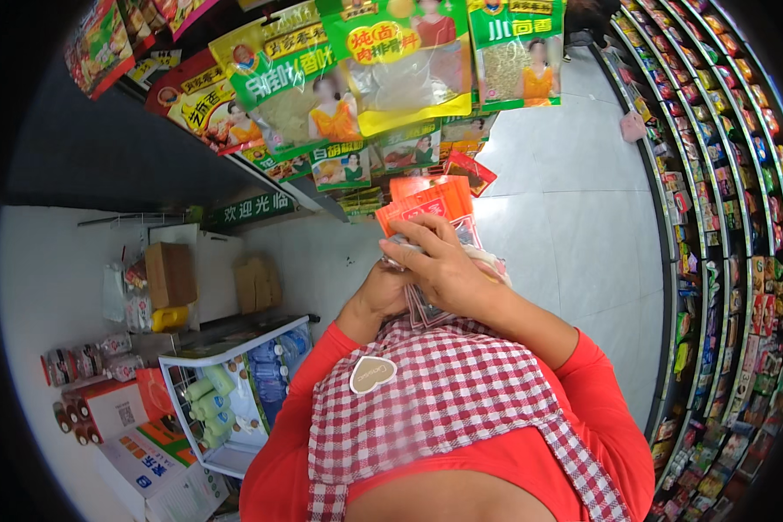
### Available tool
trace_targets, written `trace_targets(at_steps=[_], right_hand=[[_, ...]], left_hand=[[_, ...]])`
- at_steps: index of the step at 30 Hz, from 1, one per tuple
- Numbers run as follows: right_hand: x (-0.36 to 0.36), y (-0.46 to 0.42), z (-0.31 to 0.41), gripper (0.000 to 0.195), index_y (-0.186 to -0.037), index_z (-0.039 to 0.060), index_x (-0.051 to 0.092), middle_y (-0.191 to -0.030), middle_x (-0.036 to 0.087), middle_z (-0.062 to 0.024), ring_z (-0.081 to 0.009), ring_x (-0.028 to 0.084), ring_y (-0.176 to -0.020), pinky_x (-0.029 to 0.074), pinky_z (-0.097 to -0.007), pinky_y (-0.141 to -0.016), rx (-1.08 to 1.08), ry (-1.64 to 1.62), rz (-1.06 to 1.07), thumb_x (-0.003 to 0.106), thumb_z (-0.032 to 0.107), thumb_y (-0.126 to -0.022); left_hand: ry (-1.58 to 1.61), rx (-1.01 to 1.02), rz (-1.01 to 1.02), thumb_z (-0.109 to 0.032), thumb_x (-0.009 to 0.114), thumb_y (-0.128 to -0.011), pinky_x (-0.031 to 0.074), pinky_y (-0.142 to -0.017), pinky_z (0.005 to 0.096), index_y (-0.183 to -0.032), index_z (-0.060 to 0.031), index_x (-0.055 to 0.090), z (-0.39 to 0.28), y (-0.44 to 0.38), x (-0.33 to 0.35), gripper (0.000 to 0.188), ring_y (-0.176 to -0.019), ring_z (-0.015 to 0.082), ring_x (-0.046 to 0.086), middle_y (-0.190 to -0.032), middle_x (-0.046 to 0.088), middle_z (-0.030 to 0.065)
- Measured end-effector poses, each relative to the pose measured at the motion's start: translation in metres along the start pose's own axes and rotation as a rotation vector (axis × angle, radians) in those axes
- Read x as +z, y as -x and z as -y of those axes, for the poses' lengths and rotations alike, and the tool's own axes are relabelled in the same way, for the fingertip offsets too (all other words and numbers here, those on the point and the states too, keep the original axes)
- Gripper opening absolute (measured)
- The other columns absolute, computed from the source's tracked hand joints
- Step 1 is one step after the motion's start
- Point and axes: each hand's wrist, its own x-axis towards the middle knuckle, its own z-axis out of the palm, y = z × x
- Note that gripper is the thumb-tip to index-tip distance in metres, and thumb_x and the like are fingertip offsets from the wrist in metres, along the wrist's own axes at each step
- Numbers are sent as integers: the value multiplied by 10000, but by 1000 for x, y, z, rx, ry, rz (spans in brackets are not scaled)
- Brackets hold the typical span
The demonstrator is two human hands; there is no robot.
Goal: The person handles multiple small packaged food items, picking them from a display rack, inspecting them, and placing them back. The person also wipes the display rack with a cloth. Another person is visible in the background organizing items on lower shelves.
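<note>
In front of my checked apron (424, 385), my left hand (385, 290) grips a fanned stack of orange-red plastic packets (440, 199) from below. The packets' clear lower ends come out beneath my hands, near the apron. Across the stack lies my right hand (444, 261), its fingers bent over a pale crumpled cloth (492, 264) that shows on both sides of it. Part of the left hand is hidden under the right. Just beyond the stack hang rows of seasoning pouches (408, 72), green, yellow and red. A red packet (473, 173) juts out near the stack's far end.
Long shelves of packaged goods (724, 215) curve along the right over a grey tiled floor (561, 196). On the left are a white-framed rack with bottles (231, 391), printed cartons (150, 463) and a cardboard box (171, 274). Part of a person (584, 19) shows at top right.
</note>
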Motion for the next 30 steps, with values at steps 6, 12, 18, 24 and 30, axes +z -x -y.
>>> trace_targets(at_steps=[6,12,18,24,30], right_hand=[[-3,5,-28,475,-1119,93,608,-1099,556,-112,-311,495,-960,414,-393,-831,137,193,-193,655,-41,-665],[-17,56,-101,326,-1116,41,574,-885,600,-112,-244,558,-819,463,-370,-738,529,-26,-171,604,57,-792],[-75,43,-84,182,-1076,38,504,-918,606,-60,-108,575,-794,470,-246,-727,862,-801,-475,520,120,-914],[-60,-19,1,311,-1044,79,587,-1051,557,-110,-300,514,-998,397,-381,-881,69,80,-251,593,14,-740],[-18,-4,-10,399,-1054,44,616,-1063,563,-128,-285,538,-890,455,-357,-758,29,207,-207,646,-16,-661]], left_hand=[[-59,-112,57,115,424,-744,418,-982,383,-1279,10,406,-7,2,7,546,-1140,254,510,-1219,504,129],[-53,-110,84,107,437,-716,395,-1001,411,-1308,42,369,-8,9,3,600,-1161,283,509,-1279,481,173],[190,-126,123,-147,407,-960,385,-1017,435,-1327,19,357,-17,1,4,406,-1179,307,490,-1306,459,189],[244,-152,183,-244,339,-989,406,-999,412,-1327,-6,360,-8,-9,13,413,-1179,277,491,-1304,464,165],[208,-114,66,-299,340,-987,417,-981,424,-1318,-13,364,-13,-5,12,438,-1152,269,507,-1276,482,146]])
